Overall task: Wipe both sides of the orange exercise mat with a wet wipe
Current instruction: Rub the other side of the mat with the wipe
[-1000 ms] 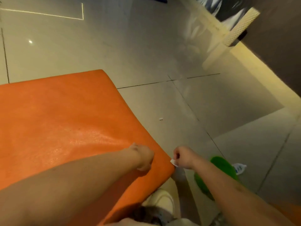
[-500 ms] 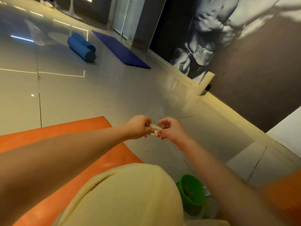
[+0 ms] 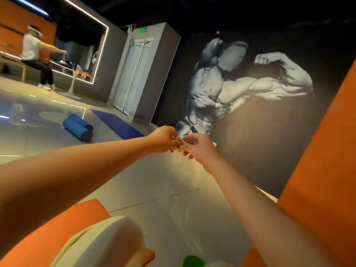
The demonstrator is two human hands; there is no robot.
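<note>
Above the floor (image 3: pixel 167 201), both hands pinch one wipe (image 3: pixel 179 143). Left hand (image 3: pixel 163 139) and right hand (image 3: pixel 198 149) meet. Mat (image 3: pixel 57 234) lies below.

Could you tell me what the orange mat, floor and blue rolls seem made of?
The orange mat: probably matte foam or rubber, soft rounded edge. The floor: glossy tile, mirrors lights, joint lines. The blue rolls: likely matte foam, thickly rolled.

Wet wipe (image 3: pixel 180 144) mostly hidden between the fingers (image 3: pixel 189 140); orange mat (image 3: pixel 48 237) cut off at bottom-left.
</note>
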